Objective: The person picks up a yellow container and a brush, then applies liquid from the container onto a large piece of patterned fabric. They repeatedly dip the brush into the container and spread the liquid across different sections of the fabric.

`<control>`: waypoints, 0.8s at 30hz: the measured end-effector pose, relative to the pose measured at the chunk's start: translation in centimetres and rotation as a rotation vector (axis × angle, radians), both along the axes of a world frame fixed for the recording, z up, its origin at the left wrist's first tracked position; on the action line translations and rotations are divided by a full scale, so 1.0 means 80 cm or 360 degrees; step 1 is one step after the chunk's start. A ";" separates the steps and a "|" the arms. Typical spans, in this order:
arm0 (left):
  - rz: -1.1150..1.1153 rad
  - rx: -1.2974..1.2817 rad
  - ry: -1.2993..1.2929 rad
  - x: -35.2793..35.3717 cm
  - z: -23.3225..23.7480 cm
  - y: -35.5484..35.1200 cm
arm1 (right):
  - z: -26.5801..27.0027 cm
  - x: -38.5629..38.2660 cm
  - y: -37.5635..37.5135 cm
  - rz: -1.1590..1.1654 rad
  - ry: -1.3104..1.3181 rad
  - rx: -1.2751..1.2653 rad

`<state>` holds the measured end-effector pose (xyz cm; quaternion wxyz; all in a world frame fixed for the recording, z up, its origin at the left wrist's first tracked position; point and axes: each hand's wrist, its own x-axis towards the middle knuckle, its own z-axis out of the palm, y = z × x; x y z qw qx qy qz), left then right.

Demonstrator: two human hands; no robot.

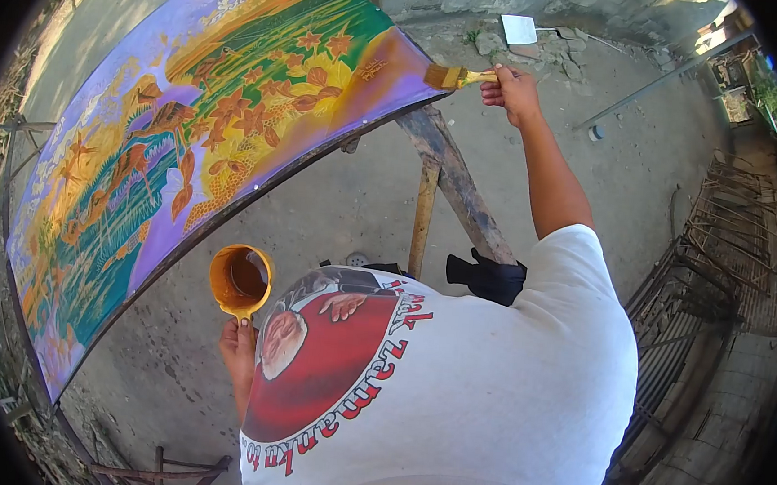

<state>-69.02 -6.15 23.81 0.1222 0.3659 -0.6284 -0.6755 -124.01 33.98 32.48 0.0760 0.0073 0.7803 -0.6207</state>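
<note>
My right hand [514, 94] is closed round the yellow handle of a wide paintbrush [454, 78]. The brown bristles overlap the right end of a painted cloth [149, 253], at its lilac border. Low on the left, my left hand [238, 351] grips the handle of a yellow plastic dipper [240, 279] with brown liquid inside. The dipper is held below the cloth's lower edge, in front of my white shirt. Orange flowers, green bands and purple areas cover the cloth, which is stretched along a dark frame bar.
A wooden trestle leg [460, 184] props the frame's right end. Dark cloth [485, 276] hangs low on it. Farther back, a white sheet [519, 30] lies by broken stones near a wall. Bamboo racks [722, 239] stand on the right, and a thin pole [661, 86] slants across the concrete ground.
</note>
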 end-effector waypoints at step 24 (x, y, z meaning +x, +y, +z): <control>-0.0081 0.0026 0.0015 0.023 -0.038 -0.017 | 0.014 0.032 -0.095 0.0232 -0.0327 -0.0046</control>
